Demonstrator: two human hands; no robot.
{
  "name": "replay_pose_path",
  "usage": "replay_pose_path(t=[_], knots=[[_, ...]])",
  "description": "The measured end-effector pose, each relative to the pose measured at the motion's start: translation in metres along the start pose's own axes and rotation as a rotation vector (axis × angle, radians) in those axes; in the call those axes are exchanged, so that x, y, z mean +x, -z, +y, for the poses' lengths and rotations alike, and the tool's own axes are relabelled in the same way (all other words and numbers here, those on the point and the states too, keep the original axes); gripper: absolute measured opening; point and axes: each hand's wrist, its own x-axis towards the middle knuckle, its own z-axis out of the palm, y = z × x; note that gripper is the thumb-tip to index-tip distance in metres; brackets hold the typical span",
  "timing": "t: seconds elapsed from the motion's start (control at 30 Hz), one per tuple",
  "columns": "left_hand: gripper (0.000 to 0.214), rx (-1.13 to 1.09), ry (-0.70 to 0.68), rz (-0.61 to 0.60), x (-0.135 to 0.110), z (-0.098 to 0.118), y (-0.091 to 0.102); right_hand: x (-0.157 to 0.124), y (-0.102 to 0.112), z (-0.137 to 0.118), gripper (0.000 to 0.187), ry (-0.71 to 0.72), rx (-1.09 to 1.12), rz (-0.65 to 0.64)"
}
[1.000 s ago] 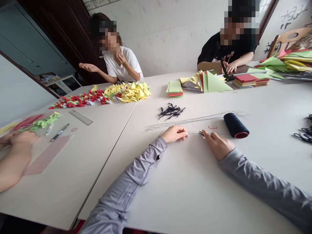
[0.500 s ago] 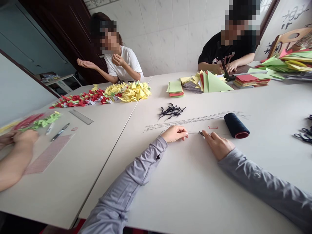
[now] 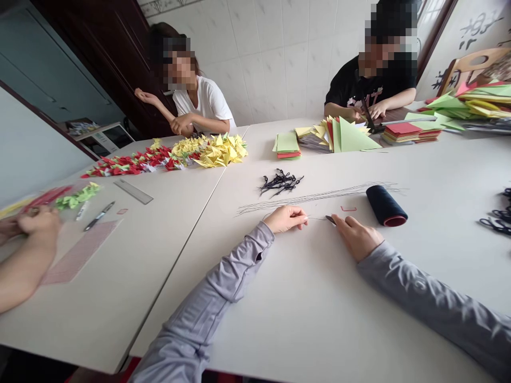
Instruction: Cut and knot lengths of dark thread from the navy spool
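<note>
My left hand [image 3: 286, 219] is closed in a pinch on a thin dark thread [image 3: 316, 218], close above the white table [image 3: 303, 298]. From its fingertips the thread runs right towards the pointed metal tip of small thread snips [image 3: 330, 219]. My right hand [image 3: 356, 235] is wrapped round the snips, hiding most of them; the blades look closed. Just right of that hand a spool of dark navy thread [image 3: 385, 205] lies on its side. Behind both hands stretch several long cut threads [image 3: 307, 199], laid side by side.
A heap of black looped cords [image 3: 280, 182] lies beyond the threads, with more loops [image 3: 497, 223] far right. Paper stacks [image 3: 288, 144] and folded paper pieces [image 3: 217, 151] line the back. Another person's arm [image 3: 34, 250] rests at left. Two people sit opposite.
The snips' blades have come together. The thread that ran from my right hand to the spool no longer shows there. The person opposite in white has lowered a hand.
</note>
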Motion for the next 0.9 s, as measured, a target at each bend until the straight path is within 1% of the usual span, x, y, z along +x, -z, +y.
replay_pose_path(t=[0.1,0.17,0.2,0.27,0.37,0.4,0.47,0.63,0.7,0.77,0.83,0.9], knots=[[0.028,-0.032,0.009,0.028,0.000,-0.001,-0.001,0.000,-0.002,0.007,0.041,0.000,0.235,0.132],[0.031,-0.090,0.015,0.045,0.000,-0.003,-0.001,0.001,-0.003,0.012,0.037,0.038,0.395,0.175],[0.033,-0.121,0.019,0.050,-0.001,-0.004,-0.001,0.002,-0.003,0.013,0.034,0.074,0.457,0.176],[0.035,-0.170,0.029,0.057,-0.001,-0.005,-0.001,0.004,-0.002,0.013,0.030,0.190,0.533,0.166],[0.036,-0.205,0.040,0.064,-0.002,-0.005,-0.001,0.007,0.004,0.009,0.031,0.380,0.581,0.185],[0.036,-0.212,0.042,0.066,-0.003,-0.004,-0.001,0.007,0.006,0.007,0.032,0.423,0.595,0.188],[0.036,-0.227,0.047,0.066,-0.003,-0.002,-0.002,0.007,0.009,0.003,0.034,0.466,0.615,0.187],[0.038,-0.250,0.053,0.068,-0.003,-0.002,-0.002,0.006,0.011,0.000,0.031,0.448,0.620,0.160],[0.039,-0.234,0.041,0.070,-0.003,-0.004,-0.002,0.008,0.013,0.000,0.029,0.396,0.658,0.178],[0.040,-0.204,0.024,0.073,-0.003,-0.006,-0.001,0.013,0.015,0.001,0.027,0.339,0.692,0.166],[0.042,-0.171,0.017,0.079,-0.004,-0.007,0.000,0.022,0.019,0.001,0.025,0.316,0.716,0.099],[0.042,-0.148,0.014,0.085,-0.006,-0.008,0.001,0.032,0.023,-0.001,0.024,0.324,0.746,0.002]])
